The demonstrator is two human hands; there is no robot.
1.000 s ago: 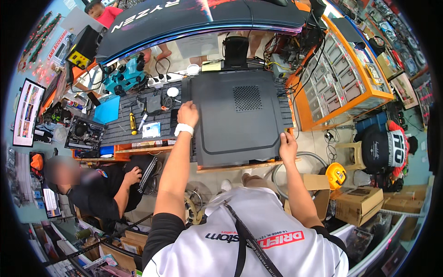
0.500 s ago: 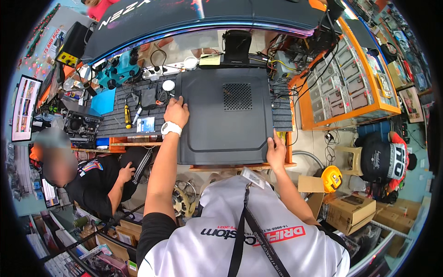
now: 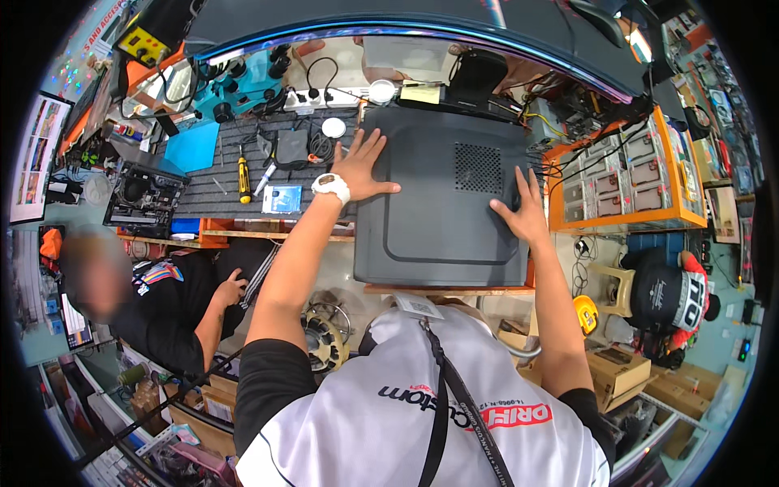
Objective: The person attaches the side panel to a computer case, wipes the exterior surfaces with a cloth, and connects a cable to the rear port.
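Observation:
A dark grey computer case (image 3: 438, 231) lies on its side at the front of the bench, its side panel facing up. Toward the panel's upper right is a patch of vent holes (image 3: 478, 168). My left hand (image 3: 365, 166), below a white wristwatch (image 3: 331, 187), rests on the panel's left edge with fingers spread and thumb pointing inward. Over the right edge, my right hand (image 3: 523, 209) lies with its fingers stretched out and its thumb apart, touching the panel. Neither hand grips anything.
Left of the case are a yellow screwdriver (image 3: 243, 180), a white tube (image 3: 264, 179), a blue card (image 3: 281, 199) and a coiled black cable (image 3: 322, 148). An opened computer (image 3: 144, 201) stands farther left, near a seated person (image 3: 174, 312). An orange display cabinet (image 3: 625, 219) is at right.
Both hands have shifted from holding the case's sides to lying spread on the panel's edges. My right hand has moved farther up the right side. The whole view has shifted slightly.

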